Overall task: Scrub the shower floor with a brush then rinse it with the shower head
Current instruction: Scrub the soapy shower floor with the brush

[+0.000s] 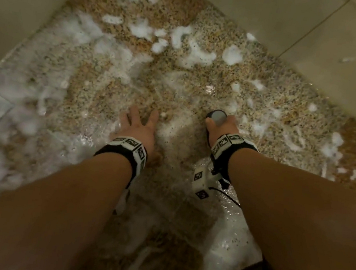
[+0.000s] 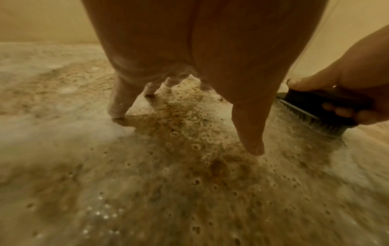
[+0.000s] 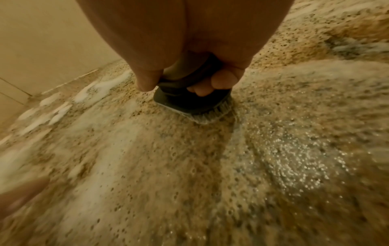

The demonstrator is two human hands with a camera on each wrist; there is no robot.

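Forearms (image 1: 71, 200) foremost — brush (image 1: 218, 117), foam clumps (image 1: 141, 28) on shower floor (image 1: 172, 102), tiled walls (image 1: 334, 42) around

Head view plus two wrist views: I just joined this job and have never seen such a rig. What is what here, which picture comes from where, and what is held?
No machine here: a person works with two bare hands. The wide picture comes from a camera on the head, looking down at both arms. The other two come from cameras on the wrists, each looking along its hand. Underneath is the speckled floor, wet, with patches of white foam. The right hand grips a dark brush, bristles on the floor. The left hand holds nothing; its spread fingers touch the wet floor.
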